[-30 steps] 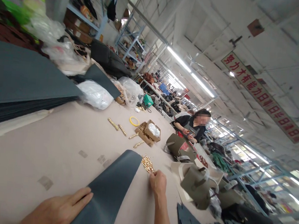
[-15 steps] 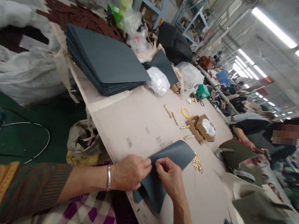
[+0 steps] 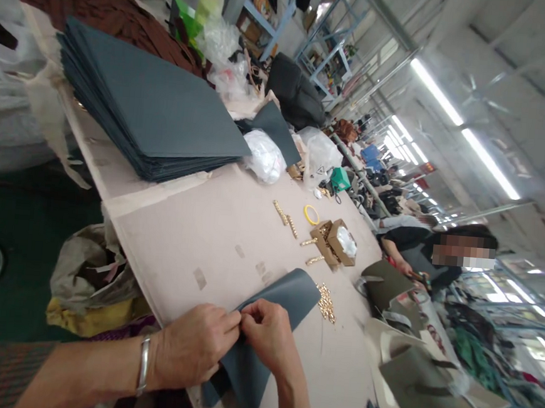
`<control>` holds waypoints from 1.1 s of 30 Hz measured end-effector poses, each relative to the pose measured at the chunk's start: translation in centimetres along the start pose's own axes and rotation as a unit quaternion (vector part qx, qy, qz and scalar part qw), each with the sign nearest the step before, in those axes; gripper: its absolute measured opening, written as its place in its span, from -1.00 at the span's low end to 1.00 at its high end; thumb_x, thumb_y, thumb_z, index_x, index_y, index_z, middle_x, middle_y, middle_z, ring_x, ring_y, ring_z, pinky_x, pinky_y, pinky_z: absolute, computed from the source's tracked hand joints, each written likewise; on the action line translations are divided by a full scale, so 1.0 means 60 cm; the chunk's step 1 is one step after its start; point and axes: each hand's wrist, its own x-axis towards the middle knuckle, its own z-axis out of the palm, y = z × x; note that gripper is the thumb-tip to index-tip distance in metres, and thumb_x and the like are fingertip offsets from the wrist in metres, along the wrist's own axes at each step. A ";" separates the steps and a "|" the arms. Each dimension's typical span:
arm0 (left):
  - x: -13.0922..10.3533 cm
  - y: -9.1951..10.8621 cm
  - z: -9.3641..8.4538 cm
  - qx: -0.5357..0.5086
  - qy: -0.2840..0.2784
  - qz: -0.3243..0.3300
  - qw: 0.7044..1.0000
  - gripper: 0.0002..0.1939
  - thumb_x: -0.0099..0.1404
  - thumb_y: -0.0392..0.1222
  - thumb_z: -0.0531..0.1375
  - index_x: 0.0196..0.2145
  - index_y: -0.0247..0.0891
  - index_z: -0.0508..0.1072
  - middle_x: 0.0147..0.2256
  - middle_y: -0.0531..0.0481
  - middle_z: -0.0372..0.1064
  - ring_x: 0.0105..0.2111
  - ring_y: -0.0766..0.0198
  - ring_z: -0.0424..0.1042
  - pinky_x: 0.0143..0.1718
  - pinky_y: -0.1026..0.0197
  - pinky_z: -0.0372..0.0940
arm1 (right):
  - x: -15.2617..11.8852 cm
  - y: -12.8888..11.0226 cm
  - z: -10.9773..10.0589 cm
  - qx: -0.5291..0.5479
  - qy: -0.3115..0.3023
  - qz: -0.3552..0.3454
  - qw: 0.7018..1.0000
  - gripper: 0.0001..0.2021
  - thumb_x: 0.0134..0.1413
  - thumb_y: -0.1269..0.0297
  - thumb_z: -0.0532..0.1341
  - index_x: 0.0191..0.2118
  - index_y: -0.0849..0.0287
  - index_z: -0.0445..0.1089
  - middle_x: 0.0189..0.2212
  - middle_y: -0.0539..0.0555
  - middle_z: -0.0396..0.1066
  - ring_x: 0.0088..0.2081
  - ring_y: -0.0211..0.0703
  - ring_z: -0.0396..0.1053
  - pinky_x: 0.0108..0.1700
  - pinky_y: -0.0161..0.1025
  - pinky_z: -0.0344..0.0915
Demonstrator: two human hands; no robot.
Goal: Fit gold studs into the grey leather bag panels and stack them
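I have the grey leather panel point(image 3: 262, 329) lying at the near edge of the surface point(image 3: 194, 235), its near end hanging over the edge toward my lap, and both my hands meet on its left side. My left hand point(image 3: 195, 349) and my right hand point(image 3: 266, 335) are closed in a pinch on the panel's edge, fingertips almost touching each other; whether something small sits between them I cannot tell. To do this well, I judge I should keep the pinch tight and close together, hold the panel flat against the surface so it does not slide off the edge, and work with the fingertips only so the leather is not creased. Just beyond the far end of the panel lies a heap of gold metal fittings point(image 3: 326, 302), near enough to reach without letting go for long. Farther on stands a small open cardboard box point(image 3: 338, 244) with something white and crumpled in it, perhaps a plastic bag, and more gold pieces in the flap beside it. A stack of grey panels point(image 3: 152, 113) sits well apart at the left.
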 end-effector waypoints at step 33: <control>-0.004 -0.019 0.025 -0.076 -0.038 -0.041 0.996 -0.37 -0.03 -0.45 0.05 0.04 -0.14 0.38 -0.01 -0.13 0.41 -0.09 0.07 0.44 -0.03 0.01 0.38 | 0.033 -0.006 0.000 0.154 -0.038 0.221 0.962 -0.84 -0.31 0.50 0.24 -0.49 0.15 0.32 -0.75 -0.14 0.28 -0.65 -0.26 0.32 -0.63 -0.41 0.22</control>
